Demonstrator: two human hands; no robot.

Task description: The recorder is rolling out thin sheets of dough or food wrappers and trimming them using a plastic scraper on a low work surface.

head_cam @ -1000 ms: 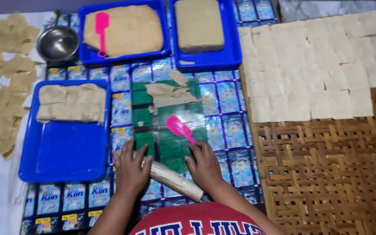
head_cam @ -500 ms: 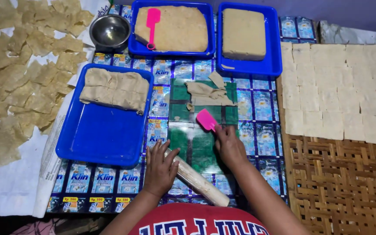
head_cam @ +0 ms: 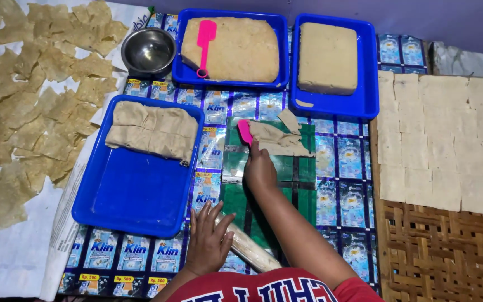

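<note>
Two hands at work: right hand [head_cam: 260,170] grips a pink scraper [head_cam: 245,132], left hand [head_cam: 208,241] rests on a wrapped roller [head_cam: 247,248].

I see right fingers clenched on the scraper, its blade touching dough scraps [head_cam: 278,137] at the far end of the green sheet [head_cam: 264,184]. Left fingers are spread, flat, grasping nothing. My call: keep the blade low, sweep scraps together, steady that roller. Blue tray [head_cam: 135,190] with folded dough sits just left.

Bright even light, sharp, soft shadows
</note>
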